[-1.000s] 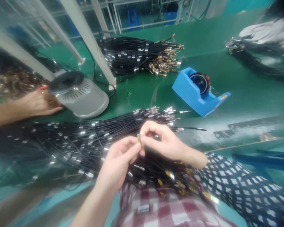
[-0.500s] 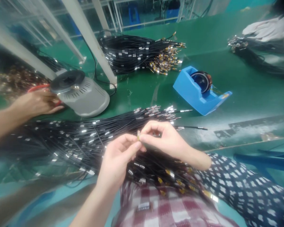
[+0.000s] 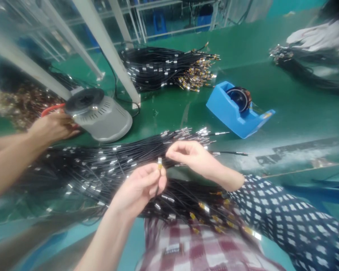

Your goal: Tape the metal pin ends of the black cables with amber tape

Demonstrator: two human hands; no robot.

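Observation:
A thin black cable (image 3: pixel 157 189) is pinched between the thumb and fingers of my left hand (image 3: pixel 139 188). Its end, a small metal connector (image 3: pixel 159 160) with yellow tape just below it, sticks up above the fingertips. My right hand (image 3: pixel 190 155) is apart from it, up and to the right. Its thumb and index finger are closed together, and nothing shows between them. Below my hands a bundle of black cables (image 3: pixel 183 195) with yellow-taped ends lies over my lap at the table edge. Another bundle of black cables (image 3: pixel 124 150) with bare silver ends lies behind my hands.
A blue tape dispenser (image 3: pixel 228 109) with a roll stands on the green table (image 3: pixel 169 109). A grey machine base (image 3: pixel 107 120) sits left, beside another person's hand (image 3: pixel 52 126) near red handles. White posts (image 3: pixel 107 49) rise behind. More cables (image 3: pixel 164 67) lie at the back.
My hands have come apart: the right has let go of the connector end, which the left still holds. The other person's hand has shifted slightly right.

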